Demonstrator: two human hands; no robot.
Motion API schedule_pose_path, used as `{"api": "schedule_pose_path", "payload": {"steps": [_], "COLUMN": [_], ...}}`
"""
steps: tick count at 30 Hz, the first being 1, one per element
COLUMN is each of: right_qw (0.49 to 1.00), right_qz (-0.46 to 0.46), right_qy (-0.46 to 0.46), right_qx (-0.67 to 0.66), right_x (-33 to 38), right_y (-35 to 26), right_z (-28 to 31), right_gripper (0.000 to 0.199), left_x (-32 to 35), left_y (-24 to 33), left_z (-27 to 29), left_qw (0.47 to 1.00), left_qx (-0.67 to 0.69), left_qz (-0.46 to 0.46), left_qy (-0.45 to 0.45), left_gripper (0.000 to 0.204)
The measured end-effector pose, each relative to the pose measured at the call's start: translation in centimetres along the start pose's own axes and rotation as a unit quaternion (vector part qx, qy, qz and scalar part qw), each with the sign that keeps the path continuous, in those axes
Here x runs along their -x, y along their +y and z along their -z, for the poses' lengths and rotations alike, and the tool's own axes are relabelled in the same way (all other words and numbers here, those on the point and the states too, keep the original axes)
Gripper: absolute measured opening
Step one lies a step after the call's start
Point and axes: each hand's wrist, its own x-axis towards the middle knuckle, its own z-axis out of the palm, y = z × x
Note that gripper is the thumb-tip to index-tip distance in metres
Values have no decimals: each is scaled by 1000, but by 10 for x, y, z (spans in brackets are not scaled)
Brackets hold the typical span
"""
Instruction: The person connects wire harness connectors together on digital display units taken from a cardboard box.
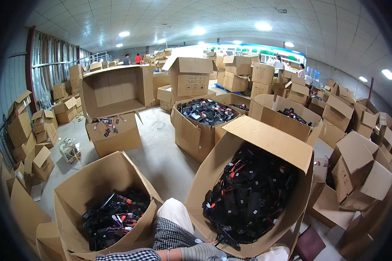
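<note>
My left hand (200,252), in a grey knit glove, reaches in from the lower edge below a black-and-white checked sleeve (130,255). Its fingers look closed, but the frame edge cuts them off and what they hold is unclear. Just above them, a black plastic module (228,239) with thin wires lies at the near rim of a large tilted carton (194,198). Heaped black modules (248,195) with coloured leads fill that carton. Left of my knees, an open carton (69,195) holds more black wired modules (113,219). No part of my right hand can be made out.
Another full carton (189,137) stands ahead, beside a box with cables (109,125) on top. Stacked cartons (353,169) crowd the right side; more line the left wall. A wire-wrapped device (69,150) sits on the floor (154,163). Several people are far off.
</note>
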Motion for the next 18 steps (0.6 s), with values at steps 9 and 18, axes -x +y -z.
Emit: {"api": "schedule_pose_path", "payload": {"steps": [9,18], "right_qw": [997,990], "right_qz": [74,129], "right_qy": [-23,-29], "right_qx": [22,47], "right_x": [-41,-58], "right_y": [-27,-53], "right_z": [6,12], "right_gripper": [27,27], "left_x": [5,7], "left_y": [-17,-23], "left_z": [-10,-22], "left_qw": [998,997], "left_qx": [-68,62], "left_qz": [-7,28], "left_qy": [-17,38], "left_gripper": [38,38]}}
